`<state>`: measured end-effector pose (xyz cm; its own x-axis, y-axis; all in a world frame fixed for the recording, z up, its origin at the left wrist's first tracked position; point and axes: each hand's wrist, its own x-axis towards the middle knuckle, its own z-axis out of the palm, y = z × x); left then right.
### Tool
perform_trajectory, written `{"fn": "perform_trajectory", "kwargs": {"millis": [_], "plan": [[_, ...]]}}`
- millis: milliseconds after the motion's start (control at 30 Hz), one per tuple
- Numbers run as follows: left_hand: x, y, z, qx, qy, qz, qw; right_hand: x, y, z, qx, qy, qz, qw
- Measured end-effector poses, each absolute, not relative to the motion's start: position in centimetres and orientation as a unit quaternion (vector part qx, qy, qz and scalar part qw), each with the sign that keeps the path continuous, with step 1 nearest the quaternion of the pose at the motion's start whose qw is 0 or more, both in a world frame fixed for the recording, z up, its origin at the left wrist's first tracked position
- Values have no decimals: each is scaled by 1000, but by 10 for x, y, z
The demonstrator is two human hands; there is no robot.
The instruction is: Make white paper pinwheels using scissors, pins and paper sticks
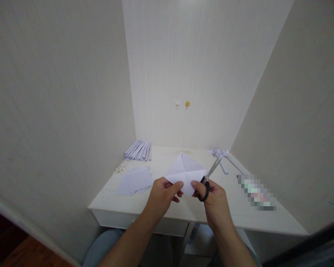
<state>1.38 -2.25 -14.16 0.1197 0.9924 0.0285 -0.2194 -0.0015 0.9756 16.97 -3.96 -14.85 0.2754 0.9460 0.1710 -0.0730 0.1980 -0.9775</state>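
Note:
Both hands hold a folded white paper (185, 172) with crossing creases above the near part of the white table (183, 211). My left hand (163, 194) pinches its lower left edge between thumb and fingers. My right hand (213, 196) pinches the lower right edge and also grips black-handled scissors (209, 180). The scissor blades point up and away to the right, beside the paper, and look nearly closed.
A row of rolled paper strips (138, 150) lies at the table's back left, with small white bits (123, 168) and flat paper sheets (135, 180) nearer. Folded paper pieces (222, 155) lie at back right. A blurred object (256, 193) sits right. Two pegs (183, 104) stick from the wall.

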Motion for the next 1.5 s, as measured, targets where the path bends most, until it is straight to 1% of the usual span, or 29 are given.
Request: {"fn": "perform_trajectory", "kwargs": {"millis": [267,400,467,633,767,1133,1500], "plan": [[10,-16,-134,488,410,526,563,171,-33,-148,-503,-463,395,614],[8,-15,-130,482,412,540,554,178,-33,-145,-499,-482,412,591],[6,-14,-129,472,413,558,544,183,-36,-146,-500,-504,429,558],[1,-12,-124,446,414,599,520,184,-55,-162,-512,-564,490,425],[-1,-14,-120,441,414,623,495,169,-71,-163,-487,-582,531,377],[5,-23,-114,439,408,620,506,161,-72,-156,-512,-607,497,350],[5,-26,-113,434,401,617,520,160,-70,-154,-516,-600,507,341]]}}
